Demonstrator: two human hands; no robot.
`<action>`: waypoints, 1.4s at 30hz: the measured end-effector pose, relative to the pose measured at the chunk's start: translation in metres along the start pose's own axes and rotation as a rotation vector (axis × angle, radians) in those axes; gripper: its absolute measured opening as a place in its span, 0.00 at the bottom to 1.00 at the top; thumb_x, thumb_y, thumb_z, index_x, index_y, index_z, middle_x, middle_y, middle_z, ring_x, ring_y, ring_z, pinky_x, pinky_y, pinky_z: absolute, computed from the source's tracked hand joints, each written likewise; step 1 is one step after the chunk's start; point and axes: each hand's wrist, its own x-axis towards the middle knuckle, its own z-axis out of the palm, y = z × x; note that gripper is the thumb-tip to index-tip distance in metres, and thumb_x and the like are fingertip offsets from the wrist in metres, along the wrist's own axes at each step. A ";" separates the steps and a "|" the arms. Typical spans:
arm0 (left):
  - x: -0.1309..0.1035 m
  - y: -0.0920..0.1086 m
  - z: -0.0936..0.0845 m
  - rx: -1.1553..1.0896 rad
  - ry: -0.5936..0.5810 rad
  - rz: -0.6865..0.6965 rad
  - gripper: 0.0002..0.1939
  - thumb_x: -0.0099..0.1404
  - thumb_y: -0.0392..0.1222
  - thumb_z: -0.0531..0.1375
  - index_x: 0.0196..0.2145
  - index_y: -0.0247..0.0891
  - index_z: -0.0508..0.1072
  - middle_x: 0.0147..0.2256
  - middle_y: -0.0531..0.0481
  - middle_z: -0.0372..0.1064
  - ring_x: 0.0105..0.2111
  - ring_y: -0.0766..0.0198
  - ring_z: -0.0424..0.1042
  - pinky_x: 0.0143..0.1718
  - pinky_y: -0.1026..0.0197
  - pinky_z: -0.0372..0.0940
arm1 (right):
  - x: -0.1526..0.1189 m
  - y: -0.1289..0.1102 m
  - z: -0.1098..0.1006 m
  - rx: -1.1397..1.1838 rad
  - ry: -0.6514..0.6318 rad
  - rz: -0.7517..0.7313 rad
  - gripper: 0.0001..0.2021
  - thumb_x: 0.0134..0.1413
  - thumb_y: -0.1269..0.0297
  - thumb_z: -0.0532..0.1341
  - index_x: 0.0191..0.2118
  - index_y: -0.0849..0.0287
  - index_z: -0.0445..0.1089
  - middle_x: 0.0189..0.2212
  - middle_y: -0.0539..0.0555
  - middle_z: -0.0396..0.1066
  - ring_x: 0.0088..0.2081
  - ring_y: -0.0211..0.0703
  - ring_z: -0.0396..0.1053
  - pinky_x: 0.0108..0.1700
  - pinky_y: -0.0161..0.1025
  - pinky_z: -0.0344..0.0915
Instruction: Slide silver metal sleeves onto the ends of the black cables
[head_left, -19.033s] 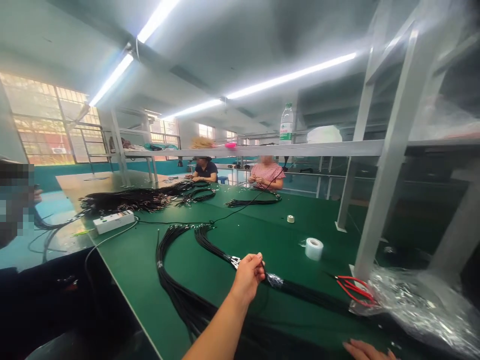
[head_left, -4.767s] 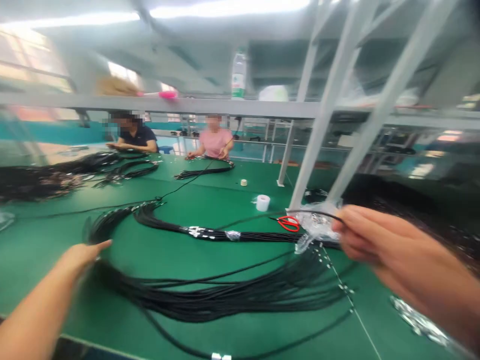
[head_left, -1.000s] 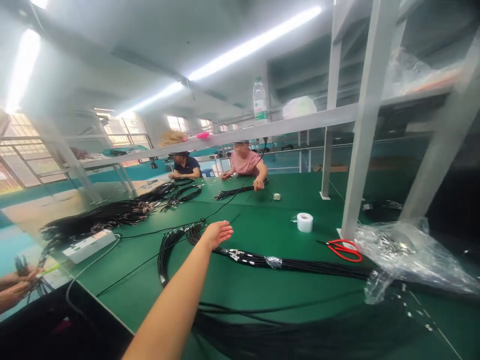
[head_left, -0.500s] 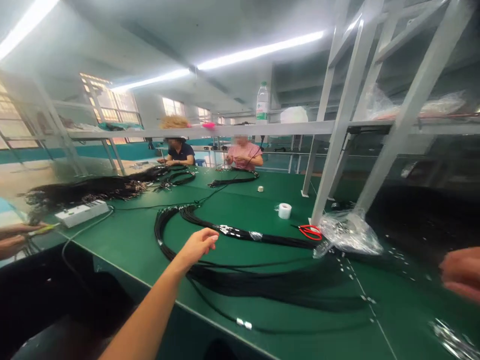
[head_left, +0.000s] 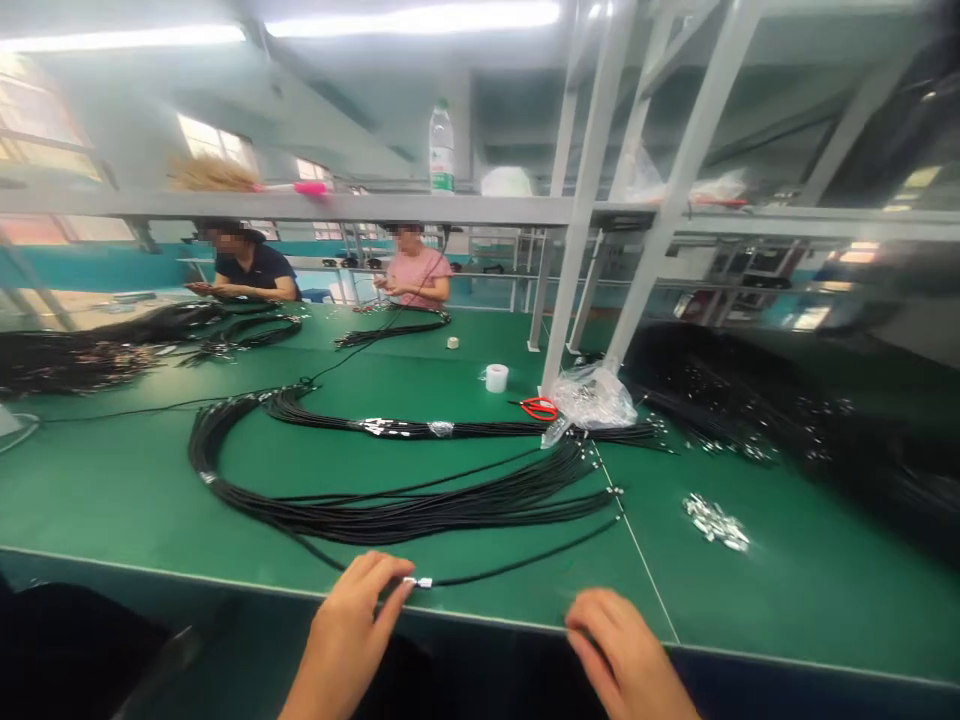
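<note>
My left hand (head_left: 358,625) is at the table's near edge. Its thumb and index finger close on the left end of a small silvery-white connector (head_left: 422,582) fitted on a black cable (head_left: 517,567). To its right, my right hand (head_left: 626,650) is over the same edge with curled fingers, slightly blurred; whether it holds a small piece is hidden. Just beyond both hands lies a curved bundle of black cables (head_left: 390,515), tied at its left bend. A small pile of shiny metal pieces (head_left: 716,522) lies on the green tabletop (head_left: 495,465) farther right.
A second cable bundle (head_left: 487,430) runs behind. Red-handled scissors (head_left: 538,408), a clear plastic bag (head_left: 596,398) and a white tape roll (head_left: 496,378) sit near the shelf post (head_left: 585,250). Dark cable heaps (head_left: 720,390) lie right. Two people (head_left: 416,275) sit across the table.
The view has turned right. My left hand has come back from above the bundles to the connector at the near edge. My right hand has moved in from the far right.
</note>
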 end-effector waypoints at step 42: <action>0.094 0.012 0.005 0.394 -0.261 0.159 0.29 0.47 0.50 0.68 0.47 0.49 0.66 0.47 0.54 0.65 0.49 0.56 0.61 0.50 0.55 0.56 | 0.074 0.061 0.022 -0.095 -0.295 0.058 0.06 0.56 0.67 0.54 0.37 0.53 0.67 0.34 0.53 0.68 0.36 0.46 0.65 0.37 0.43 0.57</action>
